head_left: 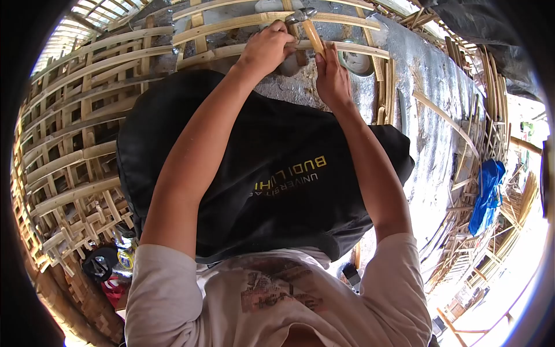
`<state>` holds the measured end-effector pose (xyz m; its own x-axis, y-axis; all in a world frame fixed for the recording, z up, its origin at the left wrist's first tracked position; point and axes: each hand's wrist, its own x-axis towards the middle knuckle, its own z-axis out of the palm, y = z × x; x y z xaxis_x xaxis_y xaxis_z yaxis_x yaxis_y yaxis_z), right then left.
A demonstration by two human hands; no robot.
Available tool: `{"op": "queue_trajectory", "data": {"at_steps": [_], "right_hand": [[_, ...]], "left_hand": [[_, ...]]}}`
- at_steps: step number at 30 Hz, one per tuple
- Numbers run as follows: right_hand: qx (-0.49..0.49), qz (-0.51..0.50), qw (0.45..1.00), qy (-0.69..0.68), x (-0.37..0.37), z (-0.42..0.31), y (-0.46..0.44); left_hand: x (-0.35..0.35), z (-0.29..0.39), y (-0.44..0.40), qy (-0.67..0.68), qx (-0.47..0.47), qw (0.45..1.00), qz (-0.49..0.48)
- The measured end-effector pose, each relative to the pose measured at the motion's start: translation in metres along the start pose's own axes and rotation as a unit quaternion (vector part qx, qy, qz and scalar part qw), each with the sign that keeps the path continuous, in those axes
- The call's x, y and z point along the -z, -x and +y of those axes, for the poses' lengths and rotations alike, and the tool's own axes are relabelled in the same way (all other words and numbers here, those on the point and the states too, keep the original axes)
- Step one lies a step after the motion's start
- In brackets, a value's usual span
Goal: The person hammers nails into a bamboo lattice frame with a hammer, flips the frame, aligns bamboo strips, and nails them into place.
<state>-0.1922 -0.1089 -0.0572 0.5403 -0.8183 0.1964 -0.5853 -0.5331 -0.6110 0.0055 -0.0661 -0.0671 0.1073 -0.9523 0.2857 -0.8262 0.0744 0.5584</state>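
Observation:
In my right hand (pixel 333 78) is a hammer (pixel 313 37), held by its wooden handle with the metal head pointing away from me. The head is just above and beside my left hand (pixel 267 47). My left hand is closed with its fingertips bent down at a bamboo slat (pixel 231 53); whatever is pinched there, if anything, is hidden. Several pale slats cross here in a frame. Right of the hammer, partly under a slat, is a round greenish-rimmed thing (pixel 356 62) that I cannot name.
A black cloth (pixel 231 191) with yellow and white lettering covers my lap. On the left stretches a bamboo lattice (pixel 75 156). Bundled bamboo strips (pixel 491 92) and a blue plastic bag (pixel 487 194) lie to the right, beyond a silvery ground sheet (pixel 428 144).

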Motion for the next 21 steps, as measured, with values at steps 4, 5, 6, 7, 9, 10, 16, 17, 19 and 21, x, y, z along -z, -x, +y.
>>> {"op": "queue_trajectory", "data": {"at_steps": [4,5,6,7,9,10,16,17,19,21], "right_hand": [[0.01,0.014,1.0,0.026,-0.004,0.002,-0.002],[0.018,0.015,0.999,0.026,-0.006,0.006,-0.001],[0.021,0.012,0.999,0.024,-0.005,0.005,-0.001],[0.011,0.005,1.0,0.017,-0.005,0.005,-0.001],[-0.008,-0.008,1.0,0.005,-0.004,0.005,-0.001],[0.008,0.002,1.0,-0.011,-0.003,0.004,0.0],[0.025,0.033,0.999,-0.003,-0.005,0.007,0.0],[0.028,0.033,0.999,-0.006,-0.005,0.006,-0.001],[0.033,0.033,0.999,-0.009,-0.005,0.006,0.0],[0.035,0.037,0.999,-0.01,-0.005,0.007,0.001]], "left_hand": [[0.002,0.02,0.009,-0.141,0.015,0.99,-0.007],[0.001,0.03,0.011,-0.172,0.019,0.985,-0.007],[0.001,0.038,0.012,-0.202,0.022,0.979,-0.007],[-0.006,0.04,0.015,-0.223,0.015,0.975,0.013],[-0.019,0.046,0.023,-0.261,0.001,0.964,0.052],[-0.021,0.05,0.028,-0.263,-0.001,0.964,0.046],[-0.034,0.044,0.036,-0.22,0.001,0.974,0.059],[-0.036,0.042,0.037,-0.207,0.002,0.977,0.059],[-0.037,0.047,0.04,-0.178,0.003,0.982,0.055],[-0.037,0.055,0.04,-0.204,0.005,0.978,0.036]]}}
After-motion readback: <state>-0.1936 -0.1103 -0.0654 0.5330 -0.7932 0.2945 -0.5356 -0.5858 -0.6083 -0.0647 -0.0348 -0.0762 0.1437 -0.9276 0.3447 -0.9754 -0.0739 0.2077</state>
